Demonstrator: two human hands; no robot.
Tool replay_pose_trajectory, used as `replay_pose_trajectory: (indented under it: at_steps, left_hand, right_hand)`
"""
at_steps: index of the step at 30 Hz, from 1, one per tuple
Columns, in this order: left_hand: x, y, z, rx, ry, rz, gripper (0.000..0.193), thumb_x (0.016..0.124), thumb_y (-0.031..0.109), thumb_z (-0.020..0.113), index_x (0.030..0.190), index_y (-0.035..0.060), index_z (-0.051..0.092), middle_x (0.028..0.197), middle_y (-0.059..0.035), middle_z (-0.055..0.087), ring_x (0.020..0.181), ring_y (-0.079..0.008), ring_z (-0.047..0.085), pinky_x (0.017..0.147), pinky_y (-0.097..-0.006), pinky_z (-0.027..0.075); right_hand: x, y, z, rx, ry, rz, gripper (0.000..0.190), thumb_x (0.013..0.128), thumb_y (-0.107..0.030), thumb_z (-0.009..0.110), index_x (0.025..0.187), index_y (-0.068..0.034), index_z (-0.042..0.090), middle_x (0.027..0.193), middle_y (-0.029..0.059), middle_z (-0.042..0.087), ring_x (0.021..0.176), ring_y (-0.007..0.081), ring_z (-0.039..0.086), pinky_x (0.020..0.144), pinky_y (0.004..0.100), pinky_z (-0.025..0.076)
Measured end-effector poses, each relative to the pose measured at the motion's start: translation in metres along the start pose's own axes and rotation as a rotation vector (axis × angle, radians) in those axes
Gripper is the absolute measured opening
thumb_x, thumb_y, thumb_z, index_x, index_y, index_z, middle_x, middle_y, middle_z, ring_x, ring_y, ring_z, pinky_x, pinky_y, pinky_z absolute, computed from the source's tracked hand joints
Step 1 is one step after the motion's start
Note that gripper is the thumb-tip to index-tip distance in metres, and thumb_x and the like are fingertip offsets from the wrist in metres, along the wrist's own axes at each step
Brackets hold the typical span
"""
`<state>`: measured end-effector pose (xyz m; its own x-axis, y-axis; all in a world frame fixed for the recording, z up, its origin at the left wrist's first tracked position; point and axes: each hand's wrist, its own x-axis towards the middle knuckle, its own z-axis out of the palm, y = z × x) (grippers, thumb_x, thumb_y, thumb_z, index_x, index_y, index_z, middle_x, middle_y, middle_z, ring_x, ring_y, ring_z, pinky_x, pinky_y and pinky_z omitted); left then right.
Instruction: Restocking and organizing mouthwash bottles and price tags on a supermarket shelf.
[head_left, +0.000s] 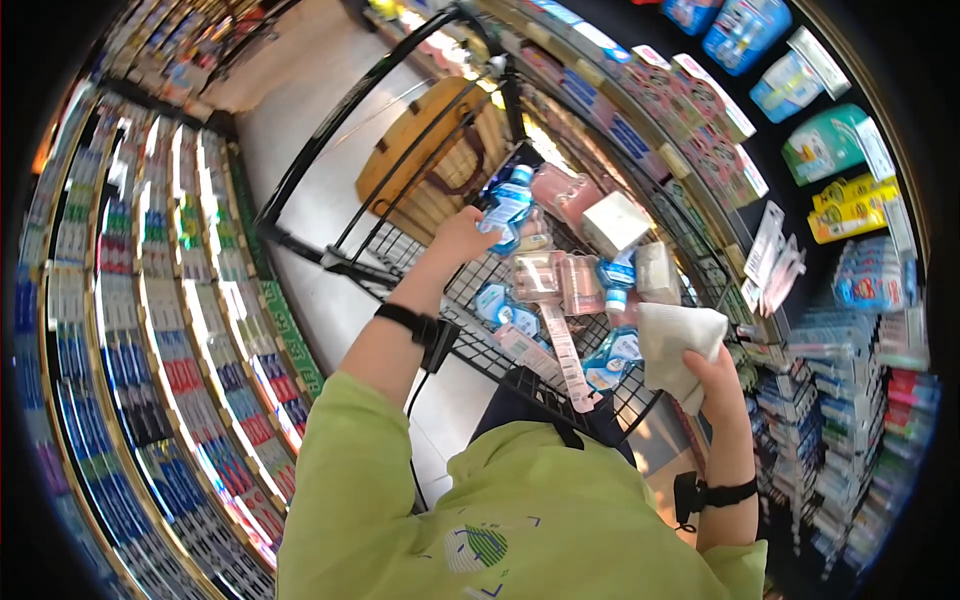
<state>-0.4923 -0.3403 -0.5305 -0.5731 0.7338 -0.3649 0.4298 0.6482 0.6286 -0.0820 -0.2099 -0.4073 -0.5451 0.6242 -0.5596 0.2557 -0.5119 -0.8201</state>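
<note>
My left hand (463, 238) grips a clear bottle of blue liquid (511, 201) with a pale blue cap, at the far left of a black wire shopping cart (480, 352). In my right hand (712, 379) is a folded white cloth (675, 337), held above the cart's near right corner. Between my hands, the basket holds a pink packaged item (562, 191), a white box (616, 223), pink clear-topped containers (537, 274) and a second white pack (657, 271). Several more blue bottles (618, 276) lie among them, beside a long pink-and-white strip pack (566, 356).
A yellow-brown slatted panel with a dark handle (431, 150) stands at the cart's far end. Shelves of toothbrush-like packs (165, 337) line the left side. To the right, shelves hold hanging packs (825, 146) and pink boxes (705, 120). Pale floor (300, 142) runs along the left.
</note>
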Motion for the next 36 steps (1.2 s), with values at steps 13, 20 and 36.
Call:
replay_pose_trajectory:
  at_steps: [13, 20, 36]
  left_hand:
    - [0.076, 0.016, 0.088, 0.278, 0.014, -0.299, 0.137, 0.056, 0.068, 0.076, 0.147, 0.0002, 0.000, 0.135, -0.0276, 0.043, 0.123, -0.0388, 0.047, 0.101, -0.0471, 0.039]
    - [0.025, 0.049, -0.003, -0.614, -0.516, -0.537, 0.051, 0.081, 0.038, 0.052, 0.116, 0.0014, 0.049, 0.107, -0.0180, 0.062, 0.082, -0.0255, 0.064, 0.077, -0.0446, 0.052]
    - [-0.196, 0.118, -0.002, -2.228, -0.932, -0.113, 0.091, 0.083, 0.069, 0.042, 0.147, 0.0067, 0.024, 0.146, -0.0227, 0.033, 0.127, -0.0420, 0.043, 0.100, -0.0566, 0.040]
  right_hand:
    - [-0.093, 0.033, -0.050, 0.302, 0.366, -0.092, 0.067, 0.078, -0.027, 0.071, 0.132, -0.001, 0.043, 0.121, 0.0093, 0.057, 0.107, 0.0218, 0.058, 0.088, 0.0350, 0.049]
    - [-0.090, 0.032, -0.049, 0.395, 0.398, -0.092, 0.058, 0.079, -0.022, 0.062, 0.130, 0.000, 0.045, 0.119, 0.0111, 0.059, 0.104, 0.0251, 0.060, 0.089, 0.0369, 0.049]
    - [-0.067, -0.050, 0.110, -0.920, -0.159, -1.329, 0.057, 0.081, -0.024, 0.063, 0.134, -0.012, 0.048, 0.144, 0.0151, 0.039, 0.136, 0.0390, 0.030, 0.108, 0.0560, 0.020]
